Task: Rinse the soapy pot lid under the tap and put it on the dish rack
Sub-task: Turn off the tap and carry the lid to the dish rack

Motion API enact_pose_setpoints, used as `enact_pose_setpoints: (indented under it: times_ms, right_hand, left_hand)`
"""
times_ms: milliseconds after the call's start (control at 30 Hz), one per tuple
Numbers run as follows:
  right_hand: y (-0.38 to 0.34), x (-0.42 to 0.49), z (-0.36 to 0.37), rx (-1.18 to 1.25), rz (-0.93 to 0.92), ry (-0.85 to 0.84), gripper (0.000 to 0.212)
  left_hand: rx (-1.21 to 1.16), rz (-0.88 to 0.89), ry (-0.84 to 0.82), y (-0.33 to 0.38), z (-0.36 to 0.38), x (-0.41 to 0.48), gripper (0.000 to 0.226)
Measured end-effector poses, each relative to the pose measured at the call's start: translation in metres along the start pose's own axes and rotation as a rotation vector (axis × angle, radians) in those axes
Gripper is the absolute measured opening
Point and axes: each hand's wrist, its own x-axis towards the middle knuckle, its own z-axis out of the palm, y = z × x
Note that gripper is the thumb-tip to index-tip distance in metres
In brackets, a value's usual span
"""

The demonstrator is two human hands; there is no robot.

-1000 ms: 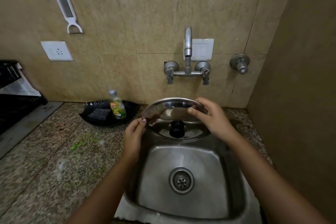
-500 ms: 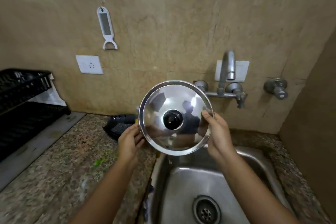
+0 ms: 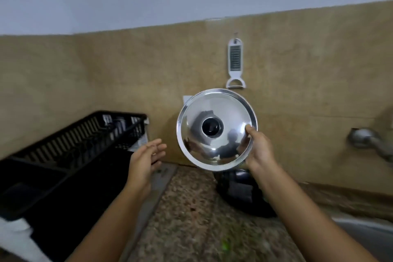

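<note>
Lid: your right hand [image 3: 258, 149] holds the pot lid [image 3: 217, 128] upright in the air by its right edge, thumb on the shiny front face, the other fingers hidden behind it. The black knob [image 3: 212, 127] at its centre faces you. The lid hangs above the back edge of the counter [image 3: 191, 215], in front of the tiled wall [image 3: 106, 74].

Left hand: your left hand [image 3: 146, 155] is off the lid, fingers spread wide and slightly curled, holding nothing (palm turned toward the lid). It sits between the lid and the dish rack, touching neither.

Dish rack: the black dish rack [image 3: 70, 155] stands at the left end of the counter, against the wall, with a white cloth [image 3: 14, 232] under its near left corner. What is inside is too dark and blurred to tell.

Counter: a black dish [image 3: 240, 193] sits near the back edge, directly below the lid and partly hidden by your right forearm.

Wall: a white peeler [image 3: 235, 64] hangs just above the lid's top edge. A white socket plate [image 3: 187, 99] peeks out behind the lid's upper left rim.

Sink: only a corner of the sink [image 3: 365, 234] shows at the lower right, and part of the tap fitting [image 3: 365, 140] at the right edge of the view.
</note>
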Motion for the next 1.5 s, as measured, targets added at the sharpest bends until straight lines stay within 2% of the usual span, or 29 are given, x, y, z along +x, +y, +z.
enact_pose_setpoints:
  times_ms: [200, 267, 433, 700, 833, 967, 1167, 1500]
  right_hand:
    - [0.050, 0.028, 0.133, -0.064, -0.123, -0.077, 0.005]
    - [0.070, 0.038, 0.171, -0.080, -0.157, -0.085, 0.009]
    - [0.115, 0.063, 0.244, -0.171, -0.229, -0.108, 0.008]
    - [0.176, 0.110, 0.339, -0.239, -0.301, -0.173, 0.020]
    - [0.204, 0.130, 0.363, -0.259, -0.285, -0.183, 0.027]
    - [0.219, 0.147, 0.373, -0.254, -0.198, -0.206, 0.022]
    - [0.242, 0.156, 0.378, -0.319, -0.118, -0.185, 0.034]
    - [0.260, 0.162, 0.378, -0.462, -0.064, -0.148, 0.031]
  left_hand:
    - [0.116, 0.091, 0.065, 0.046, -0.082, 0.088, 0.024]
    - [0.147, 0.091, 0.074, 0.054, -0.103, 0.116, 0.024]
    - [0.206, 0.096, 0.106, 0.070, -0.143, 0.170, 0.020]
    - [0.206, 0.054, 0.193, 0.060, -0.187, 0.215, 0.022]
    - [0.129, -0.007, 0.182, 0.059, -0.194, 0.223, 0.021]
    - [0.072, -0.012, 0.186, 0.063, -0.199, 0.229, 0.021]
    - [0.086, 0.012, 0.176, 0.061, -0.199, 0.230, 0.025]
    - [0.085, 0.013, 0.160, 0.056, -0.203, 0.235, 0.026]
